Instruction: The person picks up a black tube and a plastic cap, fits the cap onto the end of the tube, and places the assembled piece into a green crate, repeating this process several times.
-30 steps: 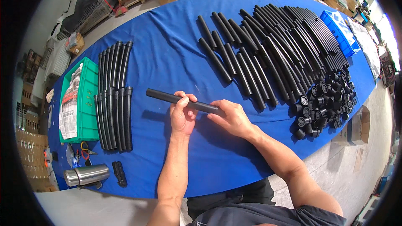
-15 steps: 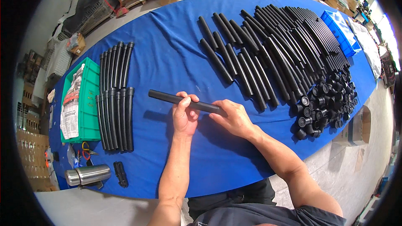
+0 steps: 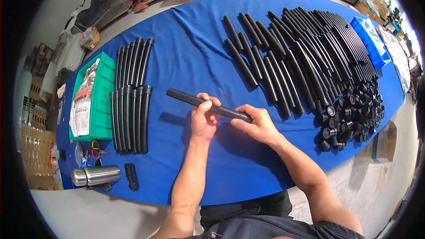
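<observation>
I hold a long black tube level above the blue table. My left hand grips it around the middle. My right hand closes on its right end, where a cap seems to sit; I cannot tell for sure. Two rows of finished black tubes lie to the left of my hands. A large spread of loose black tubes lies to the right, with a heap of small black caps beside it.
A green bin with a printed bag stands at the table's left end. A steel flask, a small black block and pliers lie near the front left edge. A blue tray sits far right. Boxes and crates line the floor.
The tube has drifted slightly right and toward me with both hands still on it. Nothing else on the table has moved.
</observation>
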`<state>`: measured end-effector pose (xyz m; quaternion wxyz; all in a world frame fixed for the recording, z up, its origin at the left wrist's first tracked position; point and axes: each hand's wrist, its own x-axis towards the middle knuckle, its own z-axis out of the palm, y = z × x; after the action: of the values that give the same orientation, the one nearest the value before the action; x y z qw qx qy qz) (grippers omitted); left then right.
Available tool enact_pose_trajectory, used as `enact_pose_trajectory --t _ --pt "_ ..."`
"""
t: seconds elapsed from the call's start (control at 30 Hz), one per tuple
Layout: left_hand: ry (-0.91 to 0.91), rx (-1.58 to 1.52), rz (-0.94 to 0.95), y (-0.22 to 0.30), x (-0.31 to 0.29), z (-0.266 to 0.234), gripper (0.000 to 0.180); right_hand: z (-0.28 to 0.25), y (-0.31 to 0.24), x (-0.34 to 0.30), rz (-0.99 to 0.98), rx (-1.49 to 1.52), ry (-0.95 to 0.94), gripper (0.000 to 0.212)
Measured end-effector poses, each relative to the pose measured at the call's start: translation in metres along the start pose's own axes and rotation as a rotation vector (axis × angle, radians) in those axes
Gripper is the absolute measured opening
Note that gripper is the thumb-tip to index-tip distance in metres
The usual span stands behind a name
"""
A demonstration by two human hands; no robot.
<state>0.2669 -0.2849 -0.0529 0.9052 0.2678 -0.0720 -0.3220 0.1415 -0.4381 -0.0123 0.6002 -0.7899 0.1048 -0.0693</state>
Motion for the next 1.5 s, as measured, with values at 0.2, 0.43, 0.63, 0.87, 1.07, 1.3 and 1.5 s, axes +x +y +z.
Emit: enact_pose_trajectory --t 0.2,0.43,0.63,0.87,1.07,1.3,1.5 --pt "0.064 0.028 -0.006 -0.004 0.002 0.002 0.016 0.004 0.012 0.002 -0.293 -0.231 0.138 0.041" --pt "0.043 0.059 0.001 -0.003 0.002 0.0 0.015 0.0 0.007 0.001 0.236 0.272 -0.067 0.03" --pt "0.02 0.047 0.001 -0.006 0.003 0.0 0.015 0.006 0.022 0.008 -0.436 -0.268 0.213 0.03" --pt "-0.005 0.053 0.006 -0.005 0.002 0.0 0.015 -0.002 0.006 0.003 0.273 0.449 -0.082 0.029" --pt "0.006 0.054 0.005 -0.004 0.002 0.001 0.016 0.005 0.013 0.005 -0.429 -0.319 0.157 0.03" --pt "-0.023 0.05 0.002 -0.006 0.002 -0.001 0.016 -0.002 0.011 0.003 0.171 0.265 -0.05 0.037" --pt "-0.027 0.029 0.009 -0.005 0.002 -0.002 0.016 0.003 0.01 0.002 -0.195 -0.175 0.087 0.034"
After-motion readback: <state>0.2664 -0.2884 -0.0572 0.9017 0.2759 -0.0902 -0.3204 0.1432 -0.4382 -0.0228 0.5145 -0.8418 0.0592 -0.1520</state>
